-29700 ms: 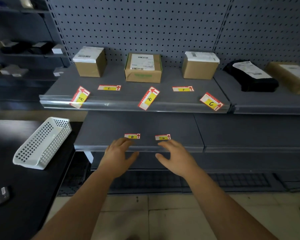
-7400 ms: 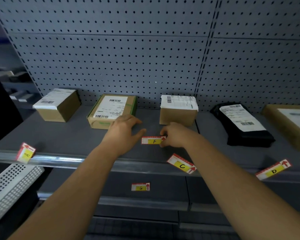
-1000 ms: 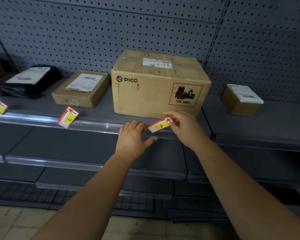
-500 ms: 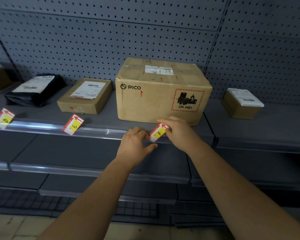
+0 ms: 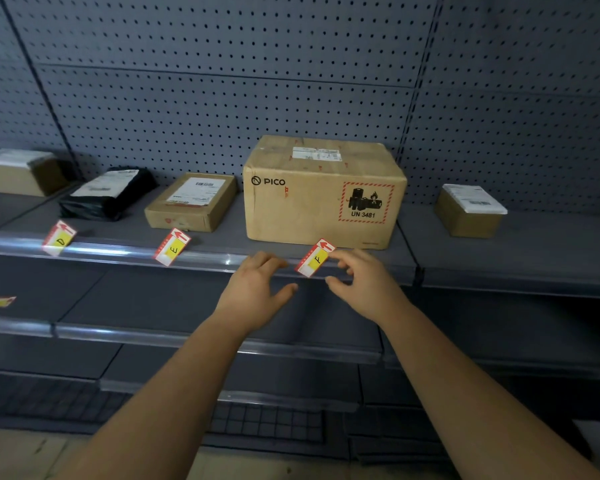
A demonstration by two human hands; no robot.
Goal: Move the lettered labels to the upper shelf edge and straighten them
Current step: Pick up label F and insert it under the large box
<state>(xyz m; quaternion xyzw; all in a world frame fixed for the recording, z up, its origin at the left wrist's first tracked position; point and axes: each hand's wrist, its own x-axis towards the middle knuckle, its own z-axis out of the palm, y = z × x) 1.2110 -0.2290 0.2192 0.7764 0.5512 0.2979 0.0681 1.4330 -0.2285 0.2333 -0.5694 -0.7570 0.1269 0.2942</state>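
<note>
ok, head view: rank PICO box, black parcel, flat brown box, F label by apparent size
1. PICO box
2. black parcel and flat brown box: about alike, unranked
3. F label, smallest

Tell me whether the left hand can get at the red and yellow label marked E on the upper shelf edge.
Probably. The left hand is open and empty; the red and yellow label marked E sits tilted on the clear shelf rail to its left, nothing between them.
</note>
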